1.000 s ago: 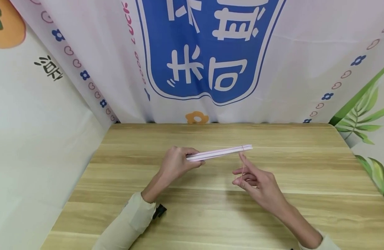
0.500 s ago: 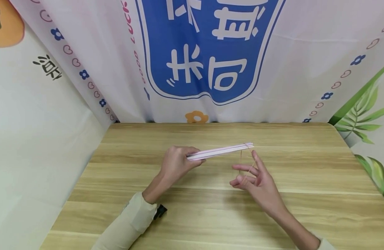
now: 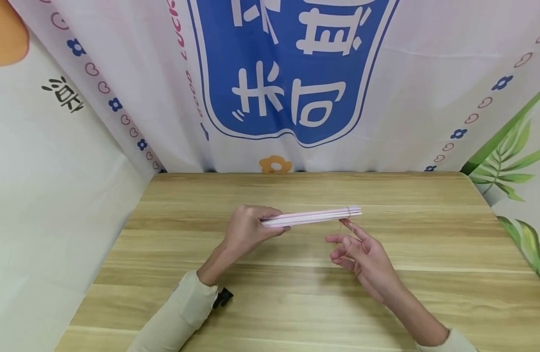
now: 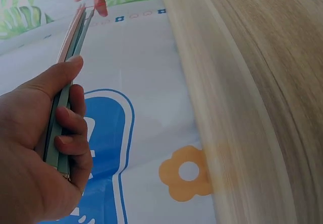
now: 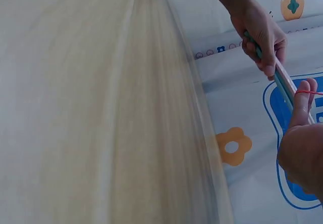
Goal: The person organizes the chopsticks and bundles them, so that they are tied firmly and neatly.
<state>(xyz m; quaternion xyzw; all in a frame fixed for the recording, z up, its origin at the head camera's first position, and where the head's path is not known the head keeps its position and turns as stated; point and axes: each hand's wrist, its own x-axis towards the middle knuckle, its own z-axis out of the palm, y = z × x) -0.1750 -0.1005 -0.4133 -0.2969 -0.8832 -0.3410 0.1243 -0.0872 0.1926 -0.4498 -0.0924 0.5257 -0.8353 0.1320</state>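
Observation:
My left hand (image 3: pixel 248 227) grips one end of a slim bundle of long, narrow pastel strips (image 3: pixel 311 216), holding it above the table. In the left wrist view the strips (image 4: pixel 79 32) look pink and pale green, with the fingers curled round their lower part. A thin reddish rubber band (image 3: pixel 349 211) circles the bundle near its far right end. From there it stretches down to my right hand (image 3: pixel 371 264), whose index fingertip is close to the bundle's underside. In the right wrist view the rubber band (image 5: pixel 307 92) runs across the thumb. The other fingers are partly bent.
A wood-grain table (image 3: pixel 270 303) lies below both hands. Behind it hangs a printed white curtain (image 3: pixel 406 122) with a blue sign, and another printed sheet (image 3: pixel 54 195) covers the left side. A black clip-like piece (image 3: pixel 223 297) sits at the left sleeve.
The right index finger first swung out right with the band stretched wide, then came back beneath the bundle's end. The bundle's far end rose slightly, then dipped. The left hand hardly moved.

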